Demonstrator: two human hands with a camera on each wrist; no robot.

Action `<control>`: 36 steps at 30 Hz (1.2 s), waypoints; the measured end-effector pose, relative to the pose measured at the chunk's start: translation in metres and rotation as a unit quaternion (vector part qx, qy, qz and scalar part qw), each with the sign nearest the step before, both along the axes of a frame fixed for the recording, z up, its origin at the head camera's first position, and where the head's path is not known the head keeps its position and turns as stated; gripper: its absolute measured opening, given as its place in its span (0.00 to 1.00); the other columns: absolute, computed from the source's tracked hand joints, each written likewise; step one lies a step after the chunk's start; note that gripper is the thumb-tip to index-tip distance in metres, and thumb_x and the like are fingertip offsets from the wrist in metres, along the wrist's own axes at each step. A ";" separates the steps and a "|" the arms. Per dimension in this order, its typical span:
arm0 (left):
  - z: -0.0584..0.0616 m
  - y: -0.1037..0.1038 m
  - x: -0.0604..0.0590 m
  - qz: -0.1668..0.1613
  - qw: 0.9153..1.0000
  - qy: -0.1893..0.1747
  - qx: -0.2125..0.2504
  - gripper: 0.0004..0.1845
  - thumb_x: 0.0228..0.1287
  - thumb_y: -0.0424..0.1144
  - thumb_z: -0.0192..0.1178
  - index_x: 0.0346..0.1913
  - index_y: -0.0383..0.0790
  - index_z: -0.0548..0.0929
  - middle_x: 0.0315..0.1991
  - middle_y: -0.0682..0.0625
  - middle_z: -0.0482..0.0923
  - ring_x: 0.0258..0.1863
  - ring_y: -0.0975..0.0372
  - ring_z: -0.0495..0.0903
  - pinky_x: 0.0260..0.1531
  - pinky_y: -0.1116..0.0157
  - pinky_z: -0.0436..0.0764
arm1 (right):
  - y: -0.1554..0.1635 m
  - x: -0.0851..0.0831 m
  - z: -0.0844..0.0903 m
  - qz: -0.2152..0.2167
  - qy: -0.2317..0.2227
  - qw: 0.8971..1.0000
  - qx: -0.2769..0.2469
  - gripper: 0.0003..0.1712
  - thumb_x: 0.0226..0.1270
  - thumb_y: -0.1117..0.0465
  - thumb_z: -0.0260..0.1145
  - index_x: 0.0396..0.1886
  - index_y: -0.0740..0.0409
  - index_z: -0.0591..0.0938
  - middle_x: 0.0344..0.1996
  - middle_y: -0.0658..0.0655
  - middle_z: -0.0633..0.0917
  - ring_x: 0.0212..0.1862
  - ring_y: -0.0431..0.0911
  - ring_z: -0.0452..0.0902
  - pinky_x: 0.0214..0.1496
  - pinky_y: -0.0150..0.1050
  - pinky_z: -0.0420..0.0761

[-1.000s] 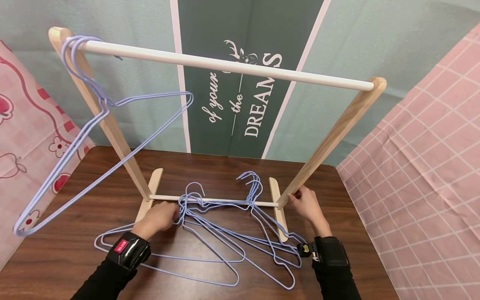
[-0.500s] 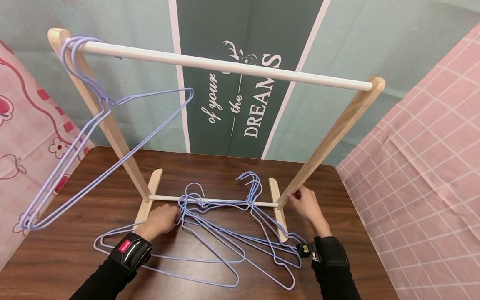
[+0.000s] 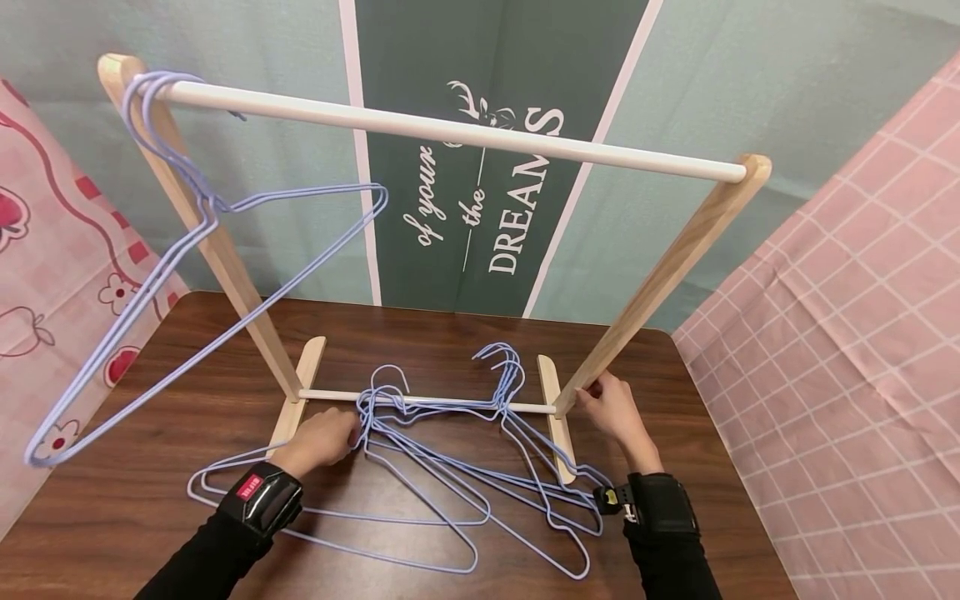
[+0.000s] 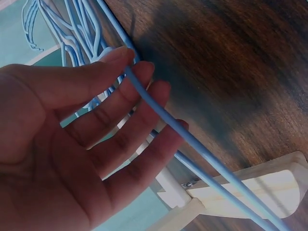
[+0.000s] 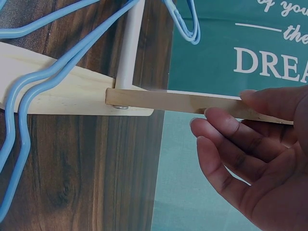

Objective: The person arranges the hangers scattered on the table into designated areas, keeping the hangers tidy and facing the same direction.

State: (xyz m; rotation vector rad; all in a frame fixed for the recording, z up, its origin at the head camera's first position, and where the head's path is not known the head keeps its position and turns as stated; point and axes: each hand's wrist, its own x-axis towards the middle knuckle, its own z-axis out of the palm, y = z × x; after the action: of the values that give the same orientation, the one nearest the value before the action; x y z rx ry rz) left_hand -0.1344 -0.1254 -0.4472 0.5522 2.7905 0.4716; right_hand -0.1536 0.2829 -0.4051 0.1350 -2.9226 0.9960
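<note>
On the dark brown wooden table stands a small clothes rack with pale wooden legs and a white top bar. At about 6 o'clock from the middle of the head view, a pile of thin light blue wire hangers lies flat on the table, with the hooks poking over the rack's thin white bottom rod.

At 7 o'clock, the left hand rests at the hooks of the pile. Its fingers are nearly straight, and one blue wire lies across them. The thumb presses close to the wire, but no tight grip shows.

At 4 o'clock, the right hand touches the rack's right wooden leg down low. Its fingers bend loosely under the wood and the thumb sits on top.

At 10 o'clock, a few more blue wire hangers hang from the left end of the top bar.
</note>
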 end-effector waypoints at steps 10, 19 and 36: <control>0.000 -0.004 -0.002 -0.009 1.000 -0.005 0.000 0.13 0.41 0.24 0.59 0.16 0.45 0.71 0.17 0.53 0.67 0.18 0.61 0.68 0.19 0.64 0.68 | 0.000 -0.001 0.001 0.003 -0.005 1.000 -0.003 0.11 0.61 0.70 0.59 0.41 0.73 0.74 0.26 0.64 0.80 0.25 0.47 0.74 0.23 0.37 0.70; 0.004 -0.007 -0.001 -0.015 1.000 -0.006 0.010 0.13 0.39 0.24 0.59 0.16 0.46 0.70 0.17 0.53 0.68 0.18 0.60 0.68 0.18 0.64 0.67 | 0.000 -0.001 0.001 -0.003 -0.010 1.000 0.004 0.11 0.61 0.70 0.60 0.41 0.74 0.74 0.26 0.65 0.80 0.25 0.49 0.75 0.24 0.38 0.71; 0.017 -0.011 0.002 -0.021 1.000 -0.009 0.010 0.14 0.40 0.23 0.57 0.15 0.46 0.68 0.16 0.55 0.64 0.17 0.63 0.65 0.17 0.67 0.63 | 0.000 -0.001 0.000 0.002 -0.006 1.000 0.002 0.11 0.61 0.70 0.60 0.41 0.74 0.75 0.25 0.63 0.80 0.24 0.46 0.74 0.23 0.37 0.70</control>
State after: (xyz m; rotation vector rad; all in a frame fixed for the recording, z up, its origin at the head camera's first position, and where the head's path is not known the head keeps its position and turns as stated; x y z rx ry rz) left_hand -0.1327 -0.1368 -0.4301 0.6067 2.7542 0.4941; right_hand -0.1549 0.2834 -0.4055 0.1374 -2.9361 0.9943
